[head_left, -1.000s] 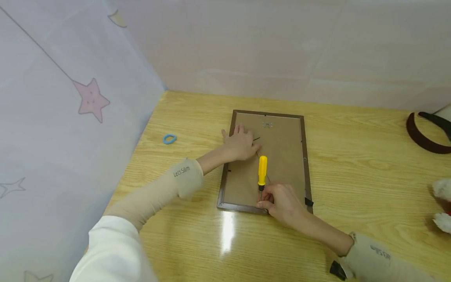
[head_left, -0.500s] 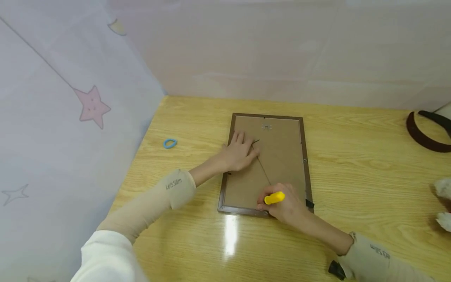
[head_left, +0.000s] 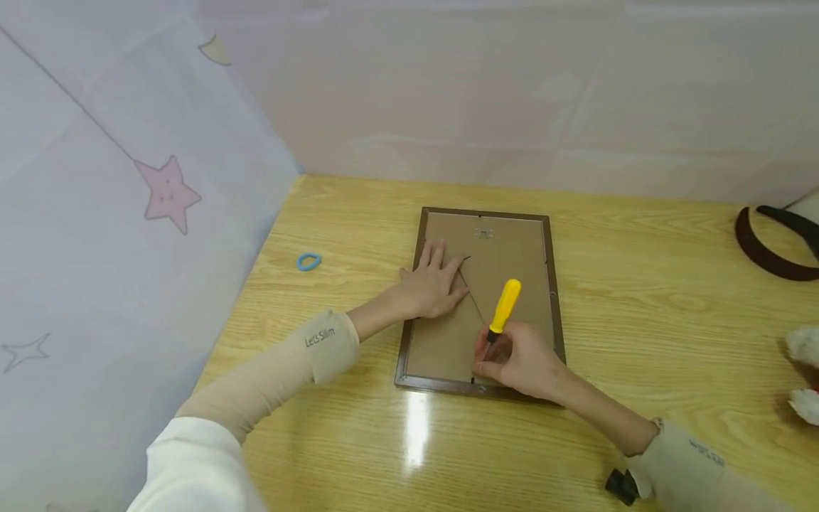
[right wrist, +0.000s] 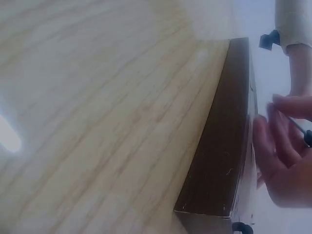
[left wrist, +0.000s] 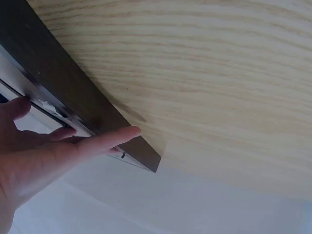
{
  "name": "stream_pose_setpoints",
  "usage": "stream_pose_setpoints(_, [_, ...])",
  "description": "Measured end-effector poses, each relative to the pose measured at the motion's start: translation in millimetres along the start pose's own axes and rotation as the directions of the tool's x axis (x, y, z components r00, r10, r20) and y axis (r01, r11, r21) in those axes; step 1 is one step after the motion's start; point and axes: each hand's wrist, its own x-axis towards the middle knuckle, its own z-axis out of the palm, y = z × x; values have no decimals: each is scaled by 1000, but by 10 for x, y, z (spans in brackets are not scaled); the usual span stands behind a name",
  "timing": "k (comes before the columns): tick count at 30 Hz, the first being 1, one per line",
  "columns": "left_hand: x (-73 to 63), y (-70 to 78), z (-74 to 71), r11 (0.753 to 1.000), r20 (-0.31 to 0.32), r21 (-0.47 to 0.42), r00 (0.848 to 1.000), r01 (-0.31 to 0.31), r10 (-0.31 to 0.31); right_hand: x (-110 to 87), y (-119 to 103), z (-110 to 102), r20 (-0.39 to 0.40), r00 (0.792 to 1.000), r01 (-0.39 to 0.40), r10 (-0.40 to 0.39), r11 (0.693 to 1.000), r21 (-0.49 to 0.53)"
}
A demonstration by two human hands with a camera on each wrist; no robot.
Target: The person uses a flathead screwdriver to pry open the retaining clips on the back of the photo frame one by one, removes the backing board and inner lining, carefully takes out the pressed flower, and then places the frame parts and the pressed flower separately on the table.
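Observation:
A picture frame (head_left: 441, 348) lies face down, its brown backing board showing inside the dark rim. My left hand (head_left: 431, 290) rests spread on the left part of the board. In the left wrist view its thumb and fingers reach over the rim (left wrist: 73, 78). My right hand (head_left: 527, 363) pinches a yellow-handled screwdriver (head_left: 505, 306) by its shaft, low over the frame's near end. The handle points up, leaning right and away. Just left of those fingertips, a small black tab (head_left: 473, 380) stands at the near rim. The screwdriver's tip is hidden by the fingers.
A blue ring (head_left: 308, 262) lies on the wooden table (head_left: 345, 434) to the left. At the far right are a dark headband (head_left: 768, 256) and a white fluffy thing (head_left: 803, 405). Walls stand behind and at the left.
The screwdriver's handle first tipped down toward the right hand, then rose again to a lean. My right hand moved slightly away from the near rim, baring the black tab. The left hand stayed on the board.

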Motion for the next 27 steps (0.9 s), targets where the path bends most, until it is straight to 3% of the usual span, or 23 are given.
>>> stream_pose_setpoints(5, [-12, 13, -31, 1000, 37, -13, 999, 6, -5, 37, 0, -58, 73, 997, -53, 38, 972, 228])
stream_pose_setpoints(10, [-21, 20, -51, 1000, 68, -13, 998, -4, 5, 72, 11, -93, 93, 996, -44, 19, 960, 275])
stream_pose_setpoints(16, [-37, -30, -72, 998, 124, -21, 990, -67, 69, 97, -8, -103, 140, 988, -121, 73, 921, 371])
stream_pose_setpoints(22, [-111, -77, -120, 990, 212, -9, 968, -139, 138, 98, 62, -72, 151, 981, -161, 118, 935, 316])
stream_pose_setpoints(27, [-186, -125, -129, 986, 236, 0, 958, -169, 164, 110, 103, -48, 59, 992, -117, 107, 971, 210])
